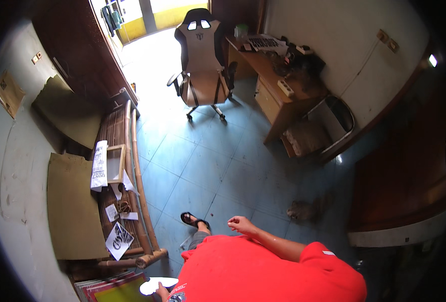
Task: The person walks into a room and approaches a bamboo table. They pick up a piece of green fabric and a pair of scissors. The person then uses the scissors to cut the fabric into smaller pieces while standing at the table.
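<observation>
Apparently we're at a holding step: our left hand grips a flat, white, rounded sheet near the brown bamboo bench. Moving it calls for steady fingers; our right hand curls, contents unclear

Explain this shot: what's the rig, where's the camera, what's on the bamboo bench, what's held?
There is no machine: each grip is one person's bare hand. The single picture comes from the left of two fisheye cameras on that person's head, looking down, so straight edges bend. On the bamboo bench at left lie a wooden frame, a long white printed piece and a square printed sheet. The left grip holds a flat white thing; the right grip is curled, too small to tell whether it holds anything.
</observation>
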A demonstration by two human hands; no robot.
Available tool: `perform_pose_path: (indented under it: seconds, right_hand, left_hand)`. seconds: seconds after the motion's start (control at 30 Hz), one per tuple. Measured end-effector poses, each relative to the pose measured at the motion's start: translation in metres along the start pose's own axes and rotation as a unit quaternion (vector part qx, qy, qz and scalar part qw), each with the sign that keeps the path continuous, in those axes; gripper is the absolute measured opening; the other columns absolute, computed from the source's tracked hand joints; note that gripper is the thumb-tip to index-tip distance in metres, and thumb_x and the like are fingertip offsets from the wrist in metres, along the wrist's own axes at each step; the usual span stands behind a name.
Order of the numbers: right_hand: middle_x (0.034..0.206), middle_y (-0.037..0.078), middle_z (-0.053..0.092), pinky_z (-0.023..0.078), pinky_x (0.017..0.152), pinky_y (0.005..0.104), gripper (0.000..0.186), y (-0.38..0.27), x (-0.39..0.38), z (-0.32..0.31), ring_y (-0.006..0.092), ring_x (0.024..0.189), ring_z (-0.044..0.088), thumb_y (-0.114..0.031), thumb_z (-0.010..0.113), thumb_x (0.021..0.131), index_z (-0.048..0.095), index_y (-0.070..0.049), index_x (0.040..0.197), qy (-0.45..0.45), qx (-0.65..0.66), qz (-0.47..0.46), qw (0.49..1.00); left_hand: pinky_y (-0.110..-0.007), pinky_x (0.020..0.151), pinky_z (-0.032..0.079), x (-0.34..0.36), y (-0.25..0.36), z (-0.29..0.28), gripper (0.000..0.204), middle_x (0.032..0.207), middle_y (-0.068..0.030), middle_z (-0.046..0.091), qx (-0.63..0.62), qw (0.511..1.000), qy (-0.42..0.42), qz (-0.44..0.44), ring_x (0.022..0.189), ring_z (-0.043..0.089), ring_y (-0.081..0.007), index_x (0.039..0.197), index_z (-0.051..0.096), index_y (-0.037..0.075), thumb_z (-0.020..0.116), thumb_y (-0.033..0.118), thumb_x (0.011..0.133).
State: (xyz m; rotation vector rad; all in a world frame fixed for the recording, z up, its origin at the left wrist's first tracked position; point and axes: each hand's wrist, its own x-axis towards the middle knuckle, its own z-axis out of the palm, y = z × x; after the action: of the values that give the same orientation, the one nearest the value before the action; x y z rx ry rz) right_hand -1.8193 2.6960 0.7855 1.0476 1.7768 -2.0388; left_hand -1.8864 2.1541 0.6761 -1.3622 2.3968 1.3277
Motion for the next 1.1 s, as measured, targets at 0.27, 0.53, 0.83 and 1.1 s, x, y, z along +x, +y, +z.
perform_pose_path:
  seconds: [0.27, 0.53, 0.83, 1.1]
  right_hand:
    - [0.090, 0.005, 0.064, 0.049, 0.071, 0.0271, 0.026, -0.109, 0.123, 0.018, 0.0126, 0.078, 0.059, -0.020, 0.062, 0.087, 0.062, -0.002, 0.105, 0.061, -0.054, -0.079, 0.994]
    - [0.093, 0.010, 0.067, 0.050, 0.076, 0.0305, 0.029, -0.167, 0.227, 0.010, 0.0172, 0.086, 0.063, -0.024, 0.065, 0.083, 0.065, -0.002, 0.102, 0.158, -0.125, -0.097, 0.975]
    - [0.090, 0.010, 0.067, 0.051, 0.066, 0.0302, 0.030, -0.224, 0.420, -0.028, 0.0163, 0.074, 0.063, -0.023, 0.067, 0.082, 0.064, -0.001, 0.102, 0.105, -0.240, -0.027, 0.965]
    - [0.077, 0.007, 0.066, 0.045, 0.052, 0.0264, 0.022, -0.460, 0.664, 0.016, 0.0122, 0.062, 0.060, -0.018, 0.066, 0.083, 0.065, 0.000, 0.096, -0.021, -0.290, -0.121, 0.949]
  left_hand:
    - [-0.036, 0.082, 0.047, 0.081, 0.212, 0.145, 0.039, 0.112, -0.0152, 0.059, -0.043, 0.977, -0.187, 0.091, 0.096, 0.058, -0.0233, 0.114, 0.052, -0.014, 0.058, 0.015, 0.088]
    - [-0.034, 0.073, 0.047, 0.164, 0.399, 0.194, 0.034, 0.092, -0.0160, 0.062, -0.006, 0.963, -0.180, 0.199, 0.080, 0.056, -0.0186, 0.090, 0.057, -0.014, 0.065, 0.018, 0.085]
    - [-0.035, 0.084, 0.045, 0.188, 0.421, 0.222, 0.037, 0.109, -0.0158, 0.060, -0.047, 0.982, -0.105, 0.149, 0.096, 0.059, -0.0247, 0.111, 0.053, -0.011, 0.063, 0.012, 0.083]
    - [-0.040, 0.075, 0.047, 0.147, 0.429, 0.238, 0.037, 0.091, -0.0238, 0.065, 0.065, 0.992, 0.100, 0.029, 0.086, 0.064, -0.0305, 0.093, 0.061, -0.011, 0.070, 0.022, 0.077]
